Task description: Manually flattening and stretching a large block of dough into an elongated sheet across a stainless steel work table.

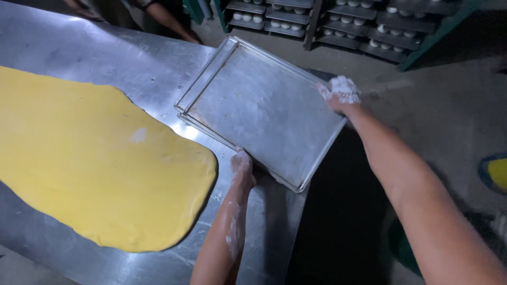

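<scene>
The floury left hand (242,168) grips the near edge of a big flat silver metal baking tray (264,105), fingers curled under it. The floury right hand (340,94) holds the far edge, fingers closed. The tray has nothing in it. It sits at the corner of the shiny steel table (105,47), beside a wide sheet of yellow dough (90,158). Green racks (369,31) behind hold trays of small white dough balls.

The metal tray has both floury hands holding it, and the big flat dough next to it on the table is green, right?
Not quite. Both floury hands, left and right, do hold the metal tray, but the head view shows the big flat dough on the table is yellow, not green.
</scene>
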